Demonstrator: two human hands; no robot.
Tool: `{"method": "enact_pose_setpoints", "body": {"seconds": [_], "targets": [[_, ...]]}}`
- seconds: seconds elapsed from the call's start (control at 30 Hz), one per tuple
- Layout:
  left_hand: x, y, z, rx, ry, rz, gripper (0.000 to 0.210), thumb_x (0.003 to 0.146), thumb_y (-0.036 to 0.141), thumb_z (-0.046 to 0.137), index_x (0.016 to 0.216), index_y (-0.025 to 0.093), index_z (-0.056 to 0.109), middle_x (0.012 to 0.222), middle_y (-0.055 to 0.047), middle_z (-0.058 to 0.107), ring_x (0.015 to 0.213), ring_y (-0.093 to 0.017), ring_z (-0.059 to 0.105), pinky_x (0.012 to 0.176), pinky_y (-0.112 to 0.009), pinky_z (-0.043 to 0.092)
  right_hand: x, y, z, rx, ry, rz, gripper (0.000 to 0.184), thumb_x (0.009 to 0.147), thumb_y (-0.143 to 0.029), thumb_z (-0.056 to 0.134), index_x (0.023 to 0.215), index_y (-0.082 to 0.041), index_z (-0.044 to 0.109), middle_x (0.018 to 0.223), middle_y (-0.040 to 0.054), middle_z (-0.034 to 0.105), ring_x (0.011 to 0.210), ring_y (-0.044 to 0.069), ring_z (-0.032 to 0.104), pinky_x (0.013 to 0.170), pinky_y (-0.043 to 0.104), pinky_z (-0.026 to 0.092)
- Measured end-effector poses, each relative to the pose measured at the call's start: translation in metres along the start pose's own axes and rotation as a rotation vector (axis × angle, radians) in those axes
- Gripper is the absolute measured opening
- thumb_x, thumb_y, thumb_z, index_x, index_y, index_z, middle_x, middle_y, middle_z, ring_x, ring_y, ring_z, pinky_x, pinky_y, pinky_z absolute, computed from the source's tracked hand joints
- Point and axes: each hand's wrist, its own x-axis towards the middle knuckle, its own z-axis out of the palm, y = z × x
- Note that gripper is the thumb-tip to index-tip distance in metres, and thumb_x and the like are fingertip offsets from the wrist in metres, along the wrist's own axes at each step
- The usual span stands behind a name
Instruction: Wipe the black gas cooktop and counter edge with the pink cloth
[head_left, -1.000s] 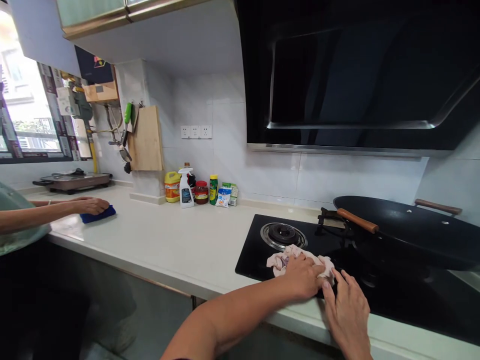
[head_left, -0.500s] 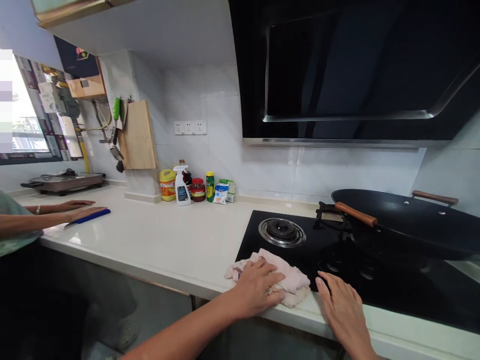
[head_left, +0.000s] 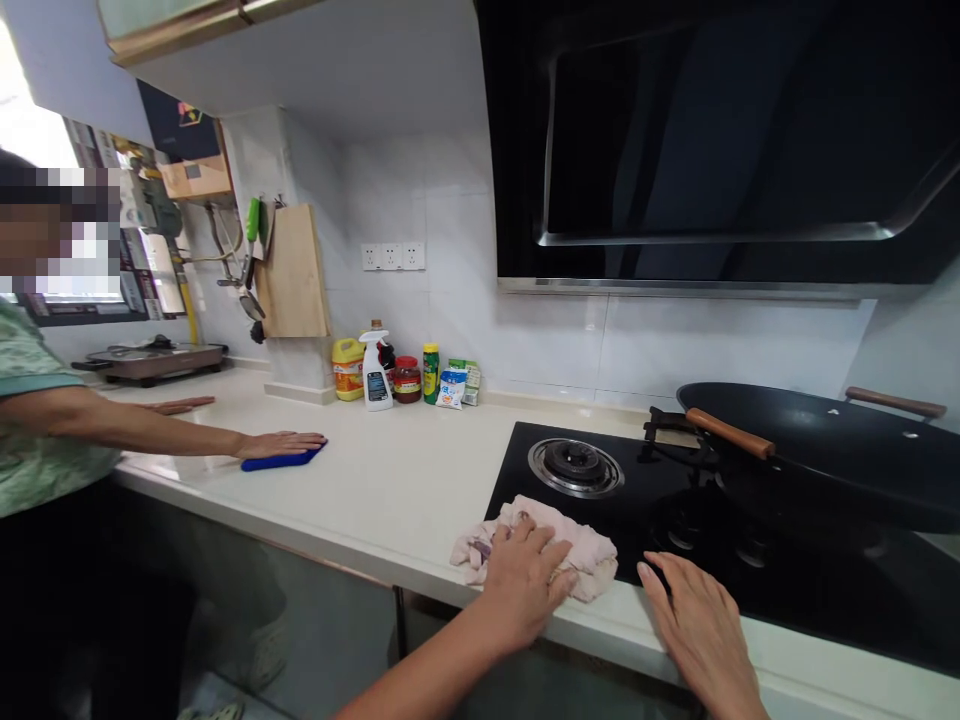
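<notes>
A crumpled pale pink cloth [head_left: 581, 545] lies over the front left corner of the black gas stove [head_left: 840, 600] and the white counter beside it. My left hand [head_left: 521, 580] rests flat on the cloth, palm down with its fingers spread. To the right, my right hand [head_left: 697, 620] lies flat over the counter's front edge, its fingers stretched out towards the stove and holding nothing. The left burner [head_left: 576, 467] is just behind the cloth.
A large wok [head_left: 825, 450] with wooden handles sits on the stove's right side, under the range hood [head_left: 712, 150]. At the left, a co-worker's hand [head_left: 281, 445] presses a blue cloth [head_left: 277, 462] on the counter. A spray bottle [head_left: 376, 375] and several containers stand by the wall.
The co-worker has leaned in, and their hand has slid the blue cloth to the right along the counter. My pink cloth has shifted slightly left against the stove. The view has turned slightly left.
</notes>
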Motion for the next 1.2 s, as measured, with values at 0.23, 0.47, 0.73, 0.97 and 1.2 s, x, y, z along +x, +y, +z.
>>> {"method": "enact_pose_setpoints", "body": {"seconds": [0.23,0.47,0.73,0.97,1.2], "targets": [[-0.004,0.024,0.003,0.056,-0.001,0.085,0.041,0.103,0.054,0.039,0.126,0.031,0.065,0.129,-0.006,0.068,0.120,-0.031,0.054,0.099,-0.052,0.041,-0.001,0.008,0.007,-0.002,-0.029,0.012,0.060,0.098,-0.064,0.029,0.117,-0.025,0.070,0.124,0.0096,0.068,0.118,0.030,0.059,0.104,0.050,0.042],[-0.007,0.038,0.013,-0.052,0.048,0.128,0.047,0.101,0.057,0.043,0.137,0.031,0.058,0.135,-0.006,0.066,0.125,-0.030,0.053,0.105,-0.050,0.039,-0.003,0.015,0.009,-0.034,-0.037,-0.030,0.056,0.098,-0.055,0.027,0.118,-0.025,0.069,0.125,0.0093,0.068,0.116,0.030,0.060,0.101,0.048,0.043],[-0.022,0.008,0.007,-0.089,-0.122,0.220,0.085,0.078,0.064,0.075,0.148,0.027,0.044,0.152,-0.013,0.054,0.138,-0.036,0.046,0.113,-0.052,0.034,-0.002,0.009,0.002,-0.031,-0.065,-0.017,0.058,0.101,-0.058,0.026,0.118,-0.025,0.070,0.127,0.0090,0.066,0.120,0.028,0.058,0.103,0.047,0.042],[-0.041,-0.021,-0.014,0.027,-0.281,0.136,0.086,0.076,0.048,0.083,0.150,0.032,0.041,0.157,-0.009,0.049,0.140,-0.035,0.044,0.113,-0.049,0.034,-0.002,0.005,-0.002,-0.018,-0.066,0.001,0.062,0.102,-0.061,0.024,0.116,-0.024,0.072,0.127,0.0101,0.066,0.120,0.029,0.057,0.105,0.048,0.041],[-0.066,-0.047,-0.030,0.077,-0.166,0.114,0.076,0.076,0.020,0.079,0.145,0.029,0.047,0.151,-0.009,0.054,0.132,-0.034,0.050,0.107,-0.049,0.038,-0.002,0.002,-0.005,-0.064,-0.068,-0.012,0.060,0.103,-0.057,0.025,0.117,-0.023,0.072,0.128,0.0108,0.066,0.120,0.029,0.058,0.104,0.048,0.042]]}}
